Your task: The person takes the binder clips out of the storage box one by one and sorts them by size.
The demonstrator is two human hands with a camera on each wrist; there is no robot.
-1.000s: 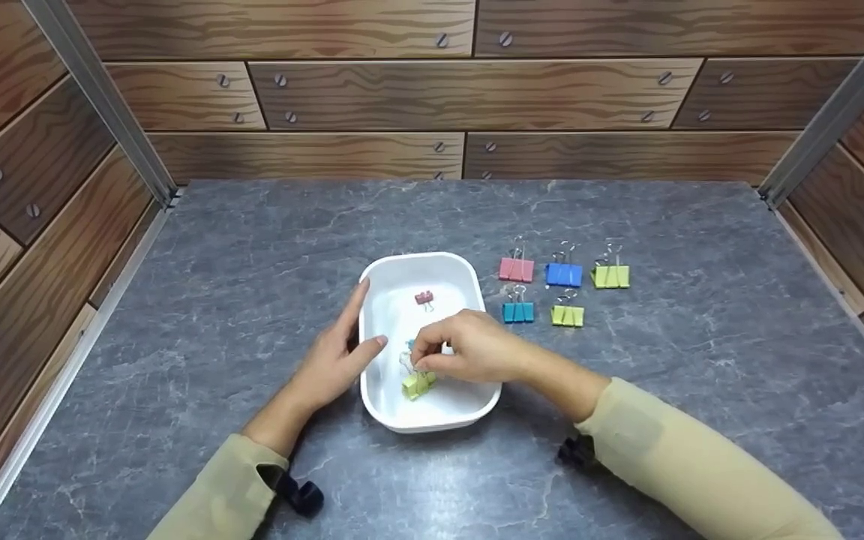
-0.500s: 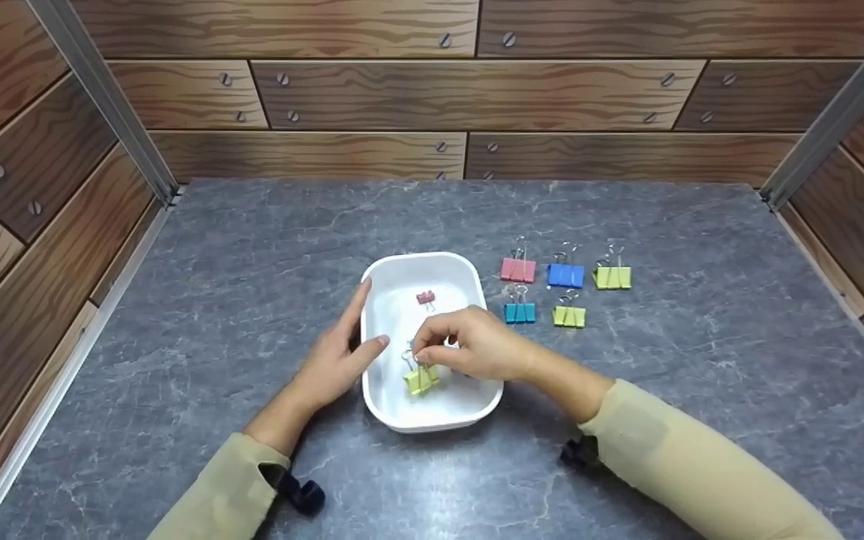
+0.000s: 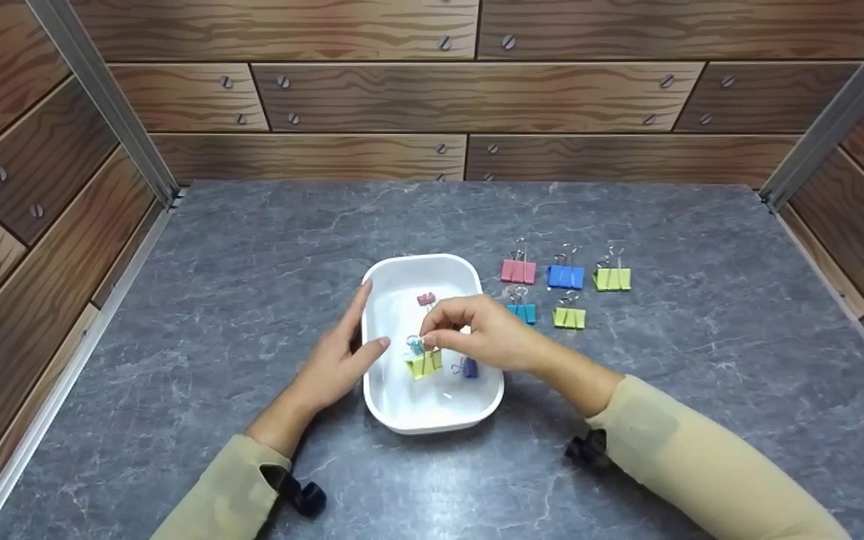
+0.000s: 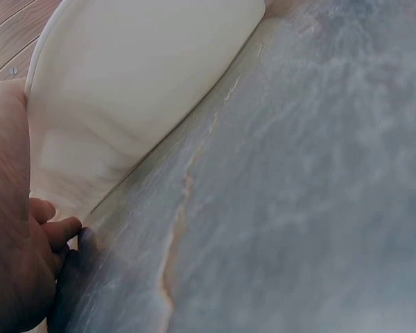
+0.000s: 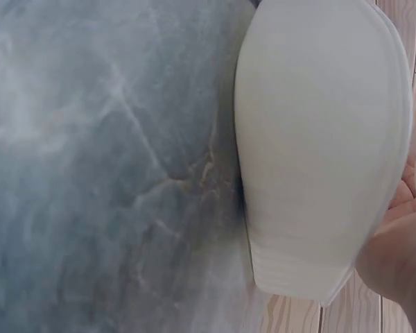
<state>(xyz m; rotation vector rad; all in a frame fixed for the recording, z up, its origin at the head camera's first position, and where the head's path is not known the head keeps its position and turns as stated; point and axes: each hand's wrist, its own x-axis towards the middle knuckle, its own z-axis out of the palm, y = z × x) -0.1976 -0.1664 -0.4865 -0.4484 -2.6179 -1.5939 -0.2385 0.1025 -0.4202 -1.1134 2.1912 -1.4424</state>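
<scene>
Right hand pinching yellow-green binder clip by its wire handle, inside white tray.
Clip body hangs just below the right hand's fingertips, slightly to their left; thumb and forefinger together on the handle. Whether it touches the tray floor: can't tell. Small teal clip just behind it, small red clip toward far end, small dark blue clip right of it, below the right hand. Left hand against tray's left side, thumb and index apart, thumb over rim. Five larger clips on the surface, right of tray.
</scene>
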